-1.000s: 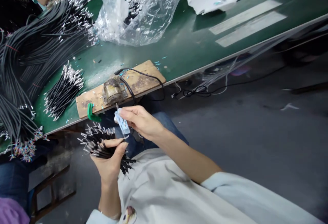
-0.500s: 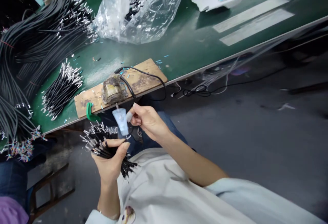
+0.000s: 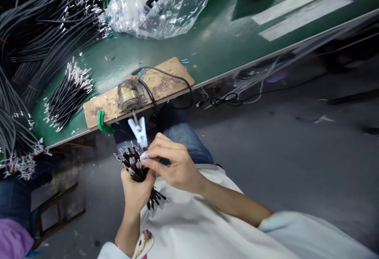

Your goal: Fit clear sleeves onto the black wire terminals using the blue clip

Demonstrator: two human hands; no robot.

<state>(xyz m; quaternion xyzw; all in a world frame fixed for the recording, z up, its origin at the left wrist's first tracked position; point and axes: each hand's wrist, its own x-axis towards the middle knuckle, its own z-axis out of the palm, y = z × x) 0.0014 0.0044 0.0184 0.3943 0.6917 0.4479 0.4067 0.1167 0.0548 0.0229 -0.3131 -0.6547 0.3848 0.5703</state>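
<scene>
A green table [image 3: 213, 53] is stretching across the scene, a wooden board [image 3: 167, 84] lying along its near edge and bearing a taped cylindrical device [image 3: 129, 95]. Below that edge, the left hand [image 3: 135, 190] is gripping a bundle of short black cables [image 3: 134, 165], ends jutting from both sides. The right hand [image 3: 176, 166] is bringing its fingertips to the bundle's upper part; whether they are pinching a cable, I cannot tell. A pale blue clip [image 3: 141, 136] is sitting just beyond them.
</scene>
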